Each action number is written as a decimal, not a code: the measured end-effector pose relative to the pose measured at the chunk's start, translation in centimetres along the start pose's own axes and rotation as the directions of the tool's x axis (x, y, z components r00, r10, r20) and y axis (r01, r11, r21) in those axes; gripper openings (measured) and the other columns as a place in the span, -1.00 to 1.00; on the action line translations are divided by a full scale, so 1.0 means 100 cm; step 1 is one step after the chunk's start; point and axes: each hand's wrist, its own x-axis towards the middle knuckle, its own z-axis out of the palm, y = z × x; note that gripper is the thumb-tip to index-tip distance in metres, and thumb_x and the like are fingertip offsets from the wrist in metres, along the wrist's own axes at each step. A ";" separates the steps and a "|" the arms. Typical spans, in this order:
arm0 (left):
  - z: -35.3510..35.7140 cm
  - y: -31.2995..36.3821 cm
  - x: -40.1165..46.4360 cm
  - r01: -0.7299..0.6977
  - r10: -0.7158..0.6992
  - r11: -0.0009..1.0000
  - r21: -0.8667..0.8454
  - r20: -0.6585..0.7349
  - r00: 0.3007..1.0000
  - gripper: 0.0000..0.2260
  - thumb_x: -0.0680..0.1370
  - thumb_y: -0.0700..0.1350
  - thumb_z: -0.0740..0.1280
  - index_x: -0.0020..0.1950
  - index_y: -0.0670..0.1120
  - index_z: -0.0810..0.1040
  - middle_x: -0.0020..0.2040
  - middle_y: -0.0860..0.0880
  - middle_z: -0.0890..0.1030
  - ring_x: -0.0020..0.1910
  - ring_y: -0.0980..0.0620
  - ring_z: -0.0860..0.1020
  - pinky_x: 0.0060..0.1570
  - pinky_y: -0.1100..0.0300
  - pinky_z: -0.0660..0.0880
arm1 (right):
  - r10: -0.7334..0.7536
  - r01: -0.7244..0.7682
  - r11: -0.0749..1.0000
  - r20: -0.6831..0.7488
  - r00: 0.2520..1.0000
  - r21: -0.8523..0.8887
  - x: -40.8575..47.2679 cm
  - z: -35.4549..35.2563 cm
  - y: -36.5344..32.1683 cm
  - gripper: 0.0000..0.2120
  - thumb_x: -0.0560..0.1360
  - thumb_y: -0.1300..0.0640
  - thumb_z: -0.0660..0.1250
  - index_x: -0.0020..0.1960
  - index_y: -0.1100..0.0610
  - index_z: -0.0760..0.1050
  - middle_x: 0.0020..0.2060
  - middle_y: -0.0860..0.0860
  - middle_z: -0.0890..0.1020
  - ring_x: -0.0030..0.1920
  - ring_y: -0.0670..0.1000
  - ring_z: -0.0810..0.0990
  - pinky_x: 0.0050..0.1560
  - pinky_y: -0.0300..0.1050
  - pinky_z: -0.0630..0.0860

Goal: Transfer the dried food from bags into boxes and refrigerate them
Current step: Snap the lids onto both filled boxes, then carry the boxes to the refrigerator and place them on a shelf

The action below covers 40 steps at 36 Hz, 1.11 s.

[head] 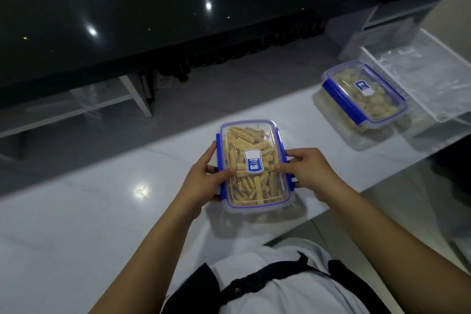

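Observation:
A clear plastic box with blue clasps sits on the white counter, lid on, filled with yellow dried sticks. My left hand grips its left side, thumb on the lid and fingers round the left clasp. My right hand grips the right side the same way, thumb on the lid near the blue label. A second lidded box with pale dried pieces stands at the far right of the counter.
Empty clear plastic bags lie on the counter's right end beside the second box. A black glossy countertop runs across the back, with white shelving beneath. The counter's near edge drops to grey floor on the right.

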 end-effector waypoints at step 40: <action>0.227 0.049 -0.046 -0.048 0.050 0.999 -0.017 0.558 0.828 -0.48 0.42 -0.01 0.53 0.37 0.11 0.50 0.15 -0.01 0.70 0.08 -0.09 0.70 -0.13 0.03 0.66 | 0.068 0.060 0.719 -0.155 0.986 0.693 -0.159 -0.194 0.152 -0.47 0.39 0.05 0.48 0.35 -0.09 0.51 0.17 0.07 0.69 0.13 0.16 0.68 -0.15 0.03 0.64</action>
